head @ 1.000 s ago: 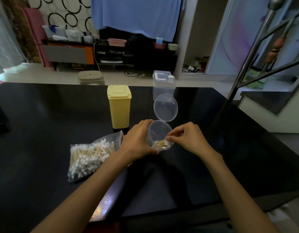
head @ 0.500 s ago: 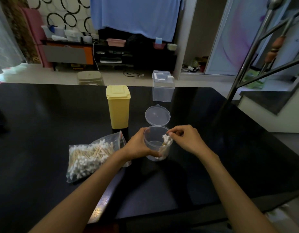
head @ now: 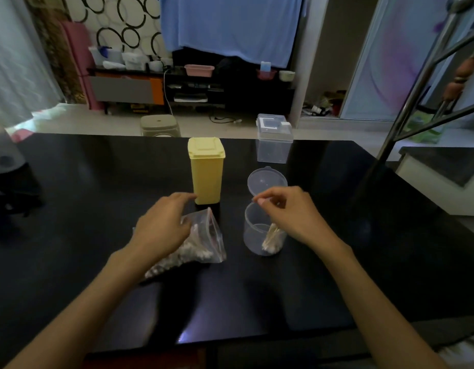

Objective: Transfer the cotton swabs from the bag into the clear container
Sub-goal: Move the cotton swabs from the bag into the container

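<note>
Cotton swabs with wooden stems and white tips point(head: 272, 237) stand as one small bundle inside the round clear plastic container point(head: 253, 230), leaning against its right wall; that is all I have moved over as far as I can judge. By far the larger share sits in the clear zip-top plastic bag point(head: 201, 243) lying on the glossy black desk point(head: 70, 209), just left of the container and apart from it. The container stands upright, its hinged round clear lid point(head: 266, 180) tipped back behind it, so the mouth is free for more.

My left hand point(head: 164, 227) hovers over the bag near its opening with its fingers spread and relaxed; I cannot tell whether they touch the plastic, and they grip nothing that shows. My right hand point(head: 289, 214) hangs above the container's rim, thumb and forefinger drawn together; whether a swab is pinched between them I cannot tell.

So the job reads as early: one batch in, most of the bag left to bring across in further handfuls. A tall yellow plastic box with a lid point(head: 206, 174) and a square clear lidded tub point(head: 273, 145) stand behind, untouched.
</note>
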